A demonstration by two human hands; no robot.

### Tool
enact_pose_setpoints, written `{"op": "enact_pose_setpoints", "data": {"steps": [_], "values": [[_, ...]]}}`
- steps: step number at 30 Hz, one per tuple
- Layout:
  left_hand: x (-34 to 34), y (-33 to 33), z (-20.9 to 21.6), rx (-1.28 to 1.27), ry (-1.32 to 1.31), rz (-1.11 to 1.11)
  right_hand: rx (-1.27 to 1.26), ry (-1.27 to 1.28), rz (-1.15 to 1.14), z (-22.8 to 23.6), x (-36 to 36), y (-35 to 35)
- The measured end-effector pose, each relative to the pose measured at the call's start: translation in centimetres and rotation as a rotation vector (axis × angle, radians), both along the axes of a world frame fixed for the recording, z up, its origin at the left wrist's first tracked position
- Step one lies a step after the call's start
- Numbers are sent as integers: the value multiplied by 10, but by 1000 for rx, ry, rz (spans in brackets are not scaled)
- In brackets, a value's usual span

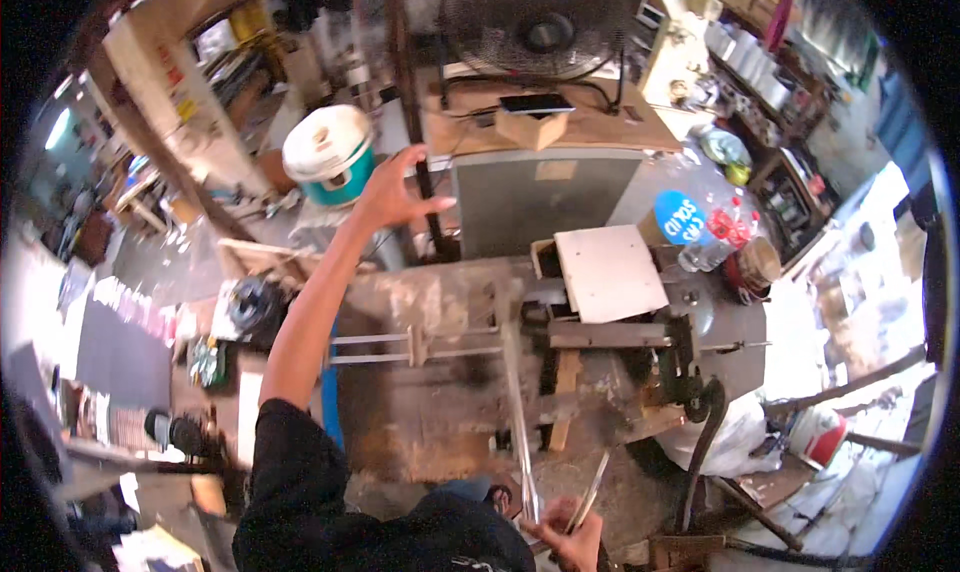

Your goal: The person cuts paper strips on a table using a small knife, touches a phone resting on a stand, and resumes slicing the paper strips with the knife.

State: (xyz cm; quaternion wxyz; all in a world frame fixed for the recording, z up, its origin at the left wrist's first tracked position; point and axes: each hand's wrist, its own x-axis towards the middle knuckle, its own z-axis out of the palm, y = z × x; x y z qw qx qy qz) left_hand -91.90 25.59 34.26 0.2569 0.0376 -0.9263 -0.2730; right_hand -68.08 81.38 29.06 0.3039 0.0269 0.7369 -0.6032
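Beyond the bench (440, 437) stand a fan (550, 34) and lidded bucket (328, 152). The left hand (398, 194) spreads empty; the blurred right hand (574, 538) grips a thin stick (594, 485) beside a metal bar (518, 412), contact unclear.

From here I see a black top (430, 537), short left sleeve (290, 472), small white print (475, 563); left hand (392, 194) and right hand (575, 540) bare.

At ten o'clock, the left hand (395, 194) is raised, fingers (410, 158) spread, a teal bucket (328, 162) beyond it. Near five, the right hand (572, 537) grips a thin stick (594, 485). A fan (549, 34) stands at twelve.
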Motion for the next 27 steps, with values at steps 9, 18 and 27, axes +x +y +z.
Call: {"op": "enact_pose_setpoints", "data": {"steps": [9, 18, 27], "values": [[-357, -70, -4, -133, -436, -75, 269, -326, -162, 30, 26, -11], [-353, -83, -8, -375, -27, -234, 157, -641, -102, 45, -31, -33], [-340, -75, -10, -302, 121, -264, 104, -718, -42, 39, -47, -37]]}}
